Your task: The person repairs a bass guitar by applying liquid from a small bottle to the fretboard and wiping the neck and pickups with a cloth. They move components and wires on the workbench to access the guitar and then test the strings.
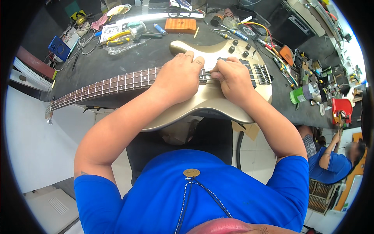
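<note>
Bass guitar [210,93], gold finish, lies across the near side of the desk [128,62], neck [107,85] to the left, body [214,102] right of centre. Left hand [177,77] is placed over the neck where it meets the body; fingers curled under, and whether this grip pinches anything cannot be told. Right hand [233,78] is just right of it, over the body, left of the bridge [263,74]; grip curled, thumb and forefinger close together, contents indeterminable. Far side: wooden block [180,25], with yellow-handled pliers [118,36] to its left
</note>
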{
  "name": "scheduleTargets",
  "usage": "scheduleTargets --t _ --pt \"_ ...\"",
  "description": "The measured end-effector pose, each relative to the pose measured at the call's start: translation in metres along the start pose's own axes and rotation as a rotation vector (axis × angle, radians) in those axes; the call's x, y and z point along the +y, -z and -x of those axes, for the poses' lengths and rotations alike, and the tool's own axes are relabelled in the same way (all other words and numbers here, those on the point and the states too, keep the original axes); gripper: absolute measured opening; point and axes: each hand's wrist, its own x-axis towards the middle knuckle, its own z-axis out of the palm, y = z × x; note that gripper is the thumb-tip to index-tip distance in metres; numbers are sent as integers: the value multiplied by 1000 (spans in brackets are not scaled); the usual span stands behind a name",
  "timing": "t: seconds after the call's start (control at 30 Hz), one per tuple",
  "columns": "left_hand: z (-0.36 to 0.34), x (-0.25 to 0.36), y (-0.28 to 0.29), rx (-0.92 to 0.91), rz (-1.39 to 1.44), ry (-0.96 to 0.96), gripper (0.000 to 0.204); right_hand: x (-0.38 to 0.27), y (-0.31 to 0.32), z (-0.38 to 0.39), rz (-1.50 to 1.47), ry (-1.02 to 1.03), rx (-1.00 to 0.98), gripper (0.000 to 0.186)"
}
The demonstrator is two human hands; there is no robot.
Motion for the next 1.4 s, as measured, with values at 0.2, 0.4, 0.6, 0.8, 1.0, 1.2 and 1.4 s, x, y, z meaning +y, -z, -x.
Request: scheduleTargets --t 0.2,0.4,0.6,0.8,1.0,1.2,1.4 --pt "1 0 -1 16 -2 -8 28 0 -2 -2 -20 -32 9 20" --pt "0 1 1 5 10 -8 26 -3 0 -6 -8 -89 0 20" --pt "-1 -2 -1 19 1 -14 26 -7 0 -11 59 -234 -35 23" --pt "6 -6 -8 94 7 -13 31 -12 -1 -10 67 -237 -61 14" --pt "3 3 5 3 51 2 34 -3 10 10 -59 -209 -44 9" --pt "5 -1 4 -5 49 52 33 1 -1 8 42 18 20 7" --pt "1 -1 0 -4 6 -10 26 -7 -4 5 72 -115 39 7"
